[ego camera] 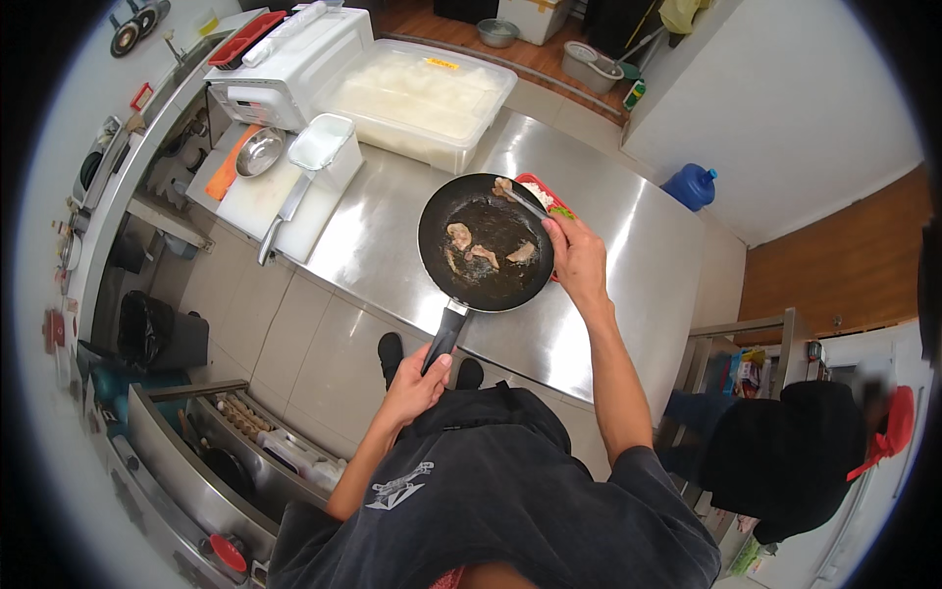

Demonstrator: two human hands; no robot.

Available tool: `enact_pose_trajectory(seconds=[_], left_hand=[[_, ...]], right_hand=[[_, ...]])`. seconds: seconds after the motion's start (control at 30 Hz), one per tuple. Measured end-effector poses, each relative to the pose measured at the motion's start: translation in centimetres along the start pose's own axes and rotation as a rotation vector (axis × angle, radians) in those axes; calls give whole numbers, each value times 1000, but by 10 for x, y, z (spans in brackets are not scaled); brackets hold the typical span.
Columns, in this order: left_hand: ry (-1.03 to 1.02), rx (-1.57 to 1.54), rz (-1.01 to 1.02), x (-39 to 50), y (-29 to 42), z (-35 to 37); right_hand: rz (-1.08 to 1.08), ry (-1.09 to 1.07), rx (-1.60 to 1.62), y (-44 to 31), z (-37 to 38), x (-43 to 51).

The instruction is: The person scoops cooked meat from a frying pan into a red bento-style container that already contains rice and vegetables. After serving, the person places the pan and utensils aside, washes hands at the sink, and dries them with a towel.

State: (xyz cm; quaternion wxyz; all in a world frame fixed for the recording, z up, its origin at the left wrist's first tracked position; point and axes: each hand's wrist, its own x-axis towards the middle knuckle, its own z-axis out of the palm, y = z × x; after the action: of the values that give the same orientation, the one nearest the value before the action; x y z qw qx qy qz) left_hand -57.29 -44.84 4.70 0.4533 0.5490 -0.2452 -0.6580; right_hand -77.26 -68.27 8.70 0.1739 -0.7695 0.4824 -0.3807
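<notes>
My left hand (419, 386) is closed around the black handle of a frying pan (500, 294), held over the near edge of a steel worktable (383, 258). Several browned pieces of meat (483, 255) lie in oil on the pan's dark bottom. My right hand (580, 254) grips metal tongs (528, 202), whose tip meets a piece of meat (503, 188) at the pan's far rim. Partly hidden behind the pan and my right hand is a red tray (556, 195) with white rice (538, 194) and something green in it.
A large lidded plastic bin (412, 96) and a white microwave (294, 62) stand at the table's far left. A knife (283, 217) lies on a white cutting board (257, 210), near a steel bowl (260, 152). To the right, a person in black (780, 456) bends by an open refrigerator.
</notes>
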Motion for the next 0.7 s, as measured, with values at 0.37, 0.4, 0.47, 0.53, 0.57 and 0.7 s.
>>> enact_pose_trajectory(seconds=[0.37,0.4,0.47,0.53,0.57,0.7], left_hand=[[91,-36,-28,0,-5,-13],[89,-35,-16,-1,-5,-15],[109,-40,-29,-1,-5,-18],[103,-25,-3,-2,-4,-20],[105,-19,4,-3,-3,-21],[125,-16,1,-7,-2,-21]], right_hand=[[136,70,-174,36,-53,-23],[157,51,-214,43,-52,-30],[212,-19,-285,55,-43,-43],[285,-121,-346,63,-33,-58],[287,-114,-356,66,-30,-64],[348,-121,-363,68,-31,-78]])
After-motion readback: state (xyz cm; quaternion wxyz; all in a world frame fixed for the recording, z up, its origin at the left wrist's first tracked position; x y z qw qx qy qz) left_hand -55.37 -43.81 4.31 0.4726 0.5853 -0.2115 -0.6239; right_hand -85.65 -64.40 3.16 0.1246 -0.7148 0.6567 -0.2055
